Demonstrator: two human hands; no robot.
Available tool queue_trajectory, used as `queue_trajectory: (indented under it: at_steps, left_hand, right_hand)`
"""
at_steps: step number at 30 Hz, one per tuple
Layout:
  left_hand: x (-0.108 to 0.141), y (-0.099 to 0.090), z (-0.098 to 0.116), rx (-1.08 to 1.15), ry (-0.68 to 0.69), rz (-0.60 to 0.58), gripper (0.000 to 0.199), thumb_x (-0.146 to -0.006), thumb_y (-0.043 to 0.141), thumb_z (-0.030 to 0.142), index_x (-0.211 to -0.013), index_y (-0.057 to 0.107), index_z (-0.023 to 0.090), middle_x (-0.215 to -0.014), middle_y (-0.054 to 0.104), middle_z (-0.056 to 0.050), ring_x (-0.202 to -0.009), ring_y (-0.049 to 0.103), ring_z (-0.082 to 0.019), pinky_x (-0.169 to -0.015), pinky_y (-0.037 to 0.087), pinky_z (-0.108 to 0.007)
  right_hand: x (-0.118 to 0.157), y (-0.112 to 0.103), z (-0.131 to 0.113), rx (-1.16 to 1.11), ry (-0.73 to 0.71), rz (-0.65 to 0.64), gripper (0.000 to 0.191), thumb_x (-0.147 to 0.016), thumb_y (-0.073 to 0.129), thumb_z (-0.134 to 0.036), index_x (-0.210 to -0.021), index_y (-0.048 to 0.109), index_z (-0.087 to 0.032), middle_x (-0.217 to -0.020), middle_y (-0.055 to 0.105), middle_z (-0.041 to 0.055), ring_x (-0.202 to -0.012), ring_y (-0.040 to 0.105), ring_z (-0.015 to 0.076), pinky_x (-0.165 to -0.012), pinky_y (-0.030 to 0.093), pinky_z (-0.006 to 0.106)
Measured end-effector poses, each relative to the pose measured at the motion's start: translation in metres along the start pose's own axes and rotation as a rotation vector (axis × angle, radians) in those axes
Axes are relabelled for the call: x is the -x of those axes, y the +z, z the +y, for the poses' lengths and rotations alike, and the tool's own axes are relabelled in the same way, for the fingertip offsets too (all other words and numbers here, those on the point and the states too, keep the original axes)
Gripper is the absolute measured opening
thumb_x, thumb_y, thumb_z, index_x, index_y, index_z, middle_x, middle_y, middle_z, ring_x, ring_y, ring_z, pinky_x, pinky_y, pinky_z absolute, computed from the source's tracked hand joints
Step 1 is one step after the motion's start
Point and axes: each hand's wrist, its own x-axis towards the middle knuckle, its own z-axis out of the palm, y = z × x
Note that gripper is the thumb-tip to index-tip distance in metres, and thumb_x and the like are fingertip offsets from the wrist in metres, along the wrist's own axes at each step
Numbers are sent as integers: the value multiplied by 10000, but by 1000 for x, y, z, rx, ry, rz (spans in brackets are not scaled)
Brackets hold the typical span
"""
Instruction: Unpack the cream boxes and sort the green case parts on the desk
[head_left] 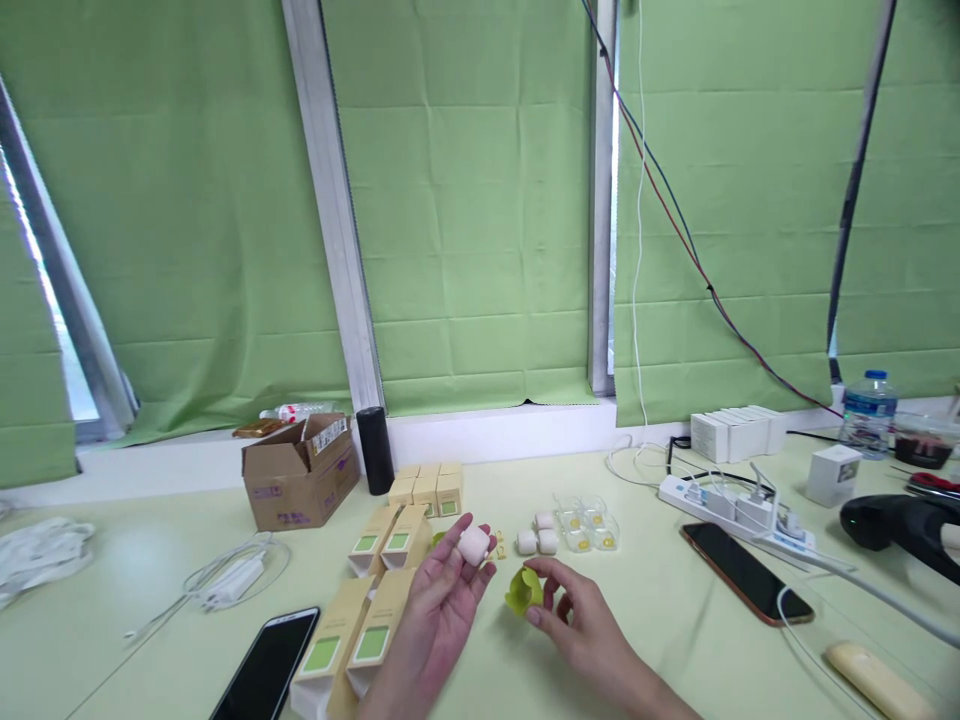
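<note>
My left hand (450, 598) is turned palm up, its fingers and thumb around a small white block with rounded edges (473, 545). To its right, my right hand (585, 618) pinches a yellow-green, cup-like sleeve (523, 592) by its side, the wavy opening showing. The sleeve is just above or on the tabletop; I cannot tell which. Beyond the hands lie several similar white blocks (527, 542) in a small group. Next to them is a clear plastic tray (589, 522) with small yellow pieces in its cups. Small yellow bits (500, 545) lie behind my left fingertips.
Cream boxes with green labels (322, 655) stand left of my hands, with smaller cream boxes (426, 490) behind. A black phone (266, 665), cardboard box (300, 480) and black cylinder (373, 450) are leftward. Rightward are another phone (746, 572), a power strip (735, 512) and cables.
</note>
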Motion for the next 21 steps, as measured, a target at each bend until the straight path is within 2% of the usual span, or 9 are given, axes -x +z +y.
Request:
queue_trajectory:
  at_steps: [3,6,7,11,15,18,21]
  left_hand:
    - [-11,0,6,-225,98,112,539,-748,902,375,-1217,706,196,-1188,775,-126,-1011,756,-195,-845,617,-293]
    - [-29,9,18,-775,234,132,534,-816,798,495,-1216,686,158,-1134,775,-144,-994,753,-231,-851,611,-368]
    - [-37,14,21,-876,254,128,514,-804,799,490,-1176,702,148,-1117,776,-146,-1007,746,-253,-865,603,-395]
    - [-75,30,23,-1166,243,83,361,-746,836,378,-1030,762,168,-1029,792,-107,-913,715,-251,-876,561,-405]
    - [-109,32,4,-1453,178,-53,192,-830,799,299,-979,764,183,-996,779,-68,-951,697,-233,-963,529,-425]
    - [-128,27,-13,-1612,96,-148,247,-952,710,356,-1107,704,164,-1134,730,-66,-1027,697,-225,-946,568,-459]
    - [-140,23,-26,-1705,38,-198,339,-990,662,377,-1263,643,177,-1277,676,-90,-1079,690,-239,-921,595,-460]
  right_hand:
    - [3,4,-2,8,7,-42,423,-802,692,-199,-1225,716,-216,-1040,733,68,-838,665,211,-670,516,292]
    - [6,10,-3,0,16,-89,456,-777,693,-178,-1231,710,-221,-1101,732,74,-880,665,215,-689,516,290]
    - [7,11,-3,-1,18,-102,468,-767,694,-172,-1232,709,-222,-1119,729,74,-890,664,214,-696,514,289]
    - [9,14,-4,-14,22,-145,480,-739,695,-145,-1211,717,-226,-1082,735,56,-881,659,205,-705,504,275]
    - [9,13,-7,-14,31,-155,468,-718,689,-115,-1172,725,-227,-1016,738,34,-787,626,175,-686,483,265]
    - [7,12,-9,3,40,-150,471,-707,693,-104,-1163,726,-219,-998,734,31,-765,606,169,-698,479,272]
    - [6,13,-8,10,52,-164,480,-705,701,-96,-1169,723,-218,-973,731,26,-754,603,170,-696,474,273]
